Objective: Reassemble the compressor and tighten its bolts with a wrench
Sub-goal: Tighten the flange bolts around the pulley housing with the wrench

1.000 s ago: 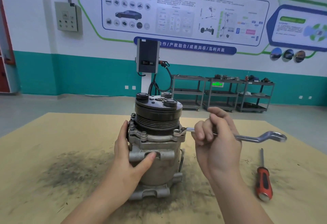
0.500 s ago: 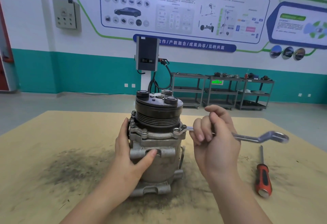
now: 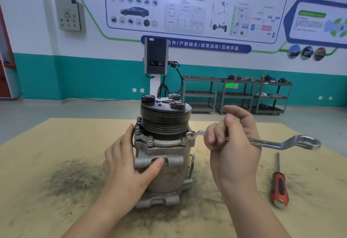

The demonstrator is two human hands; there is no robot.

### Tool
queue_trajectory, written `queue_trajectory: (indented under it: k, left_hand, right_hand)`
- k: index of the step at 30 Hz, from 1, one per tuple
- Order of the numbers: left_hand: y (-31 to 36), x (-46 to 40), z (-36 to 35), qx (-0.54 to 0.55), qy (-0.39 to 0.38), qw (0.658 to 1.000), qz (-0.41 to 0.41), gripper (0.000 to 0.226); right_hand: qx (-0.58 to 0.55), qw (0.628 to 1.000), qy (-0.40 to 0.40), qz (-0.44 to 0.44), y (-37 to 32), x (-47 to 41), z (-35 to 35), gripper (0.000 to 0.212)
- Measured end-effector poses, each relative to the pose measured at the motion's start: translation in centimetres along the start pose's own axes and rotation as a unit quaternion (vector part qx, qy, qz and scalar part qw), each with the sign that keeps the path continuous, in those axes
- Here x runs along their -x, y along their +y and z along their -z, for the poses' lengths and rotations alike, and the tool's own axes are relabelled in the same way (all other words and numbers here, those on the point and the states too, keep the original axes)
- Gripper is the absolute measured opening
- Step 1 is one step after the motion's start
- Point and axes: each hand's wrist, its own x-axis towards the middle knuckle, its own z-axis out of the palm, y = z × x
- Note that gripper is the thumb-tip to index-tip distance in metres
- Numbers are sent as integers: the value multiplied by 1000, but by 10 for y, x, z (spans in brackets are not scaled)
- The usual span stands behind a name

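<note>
— Barely anything has shifted since the earlier frames: the right hand [image 3: 232, 142] has loosened a little on the wrench [image 3: 262, 141], index finger lifted, the other fingers curled round the shank.

— And the ring end?

— Seated on a bolt [image 3: 190, 134] at the right of the flange. The compressor [image 3: 163, 143] stands upright near the middle of the table [image 3: 56, 143], pulley on top; the left hand [image 3: 127, 162] grips its body, thumb pressed on a front lug.

— What could go wrong?

— With so light a hold, I'd judge the ring could ride off the bolt head and round it — or the tall housing could rock on its lugs if the left hand eases.

— Anything in the way?

— A red-handled screwdriver [image 3: 278, 187] lies toward the table's right edge, under the wrench's free end but apart from it. Dark grit surrounds the base. Nothing blocks the swing.
</note>
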Motion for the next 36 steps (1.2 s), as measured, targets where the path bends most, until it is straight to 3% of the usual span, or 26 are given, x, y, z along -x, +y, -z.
queue_trajectory:
  k: [2,5,8,12,14,17,19,21,25,28,31,36]
  left_hand:
    - [4,-6,8,30,-15,999,1,107]
    - [11,-26,22,214,-101,970,56,113]
    - [14,-48,28,194,-180,964,35,114]
    - [13,-60,29,178,-198,964,8,99]
    - [10,-60,28,173,-190,966,8,100]
    - [9,-57,28,165,-185,969,15,101]
    - [11,-56,29,164,-185,969,24,100]
    - [14,-54,29,155,-181,971,32,97]
    - [29,-38,27,110,-120,985,61,89]
    - [50,-14,8,63,11,994,92,109]
    - [86,10,-21,3,148,981,129,124]
    - [99,29,-30,-21,159,980,114,138]
  right_hand:
    - [-45,998,6,-51,4,-5,2,27]
    - [-99,988,-4,-118,7,-11,4,28]
    - [-112,979,-11,-167,7,-21,5,28]
    - [-133,970,-9,-204,9,-29,4,30]
    - [-118,980,-2,-162,11,-24,4,31]
    - [-44,999,-2,-25,17,-3,0,30]
    - [40,996,-26,79,19,11,-4,23]
    - [82,987,-55,129,13,15,-7,21]
    - [-42,992,17,115,-8,-6,6,27]
    - [-126,991,43,0,-11,-16,10,34]
    - [-130,989,17,-65,-7,-15,7,32]
    - [-115,988,-15,-99,-6,-15,7,29]
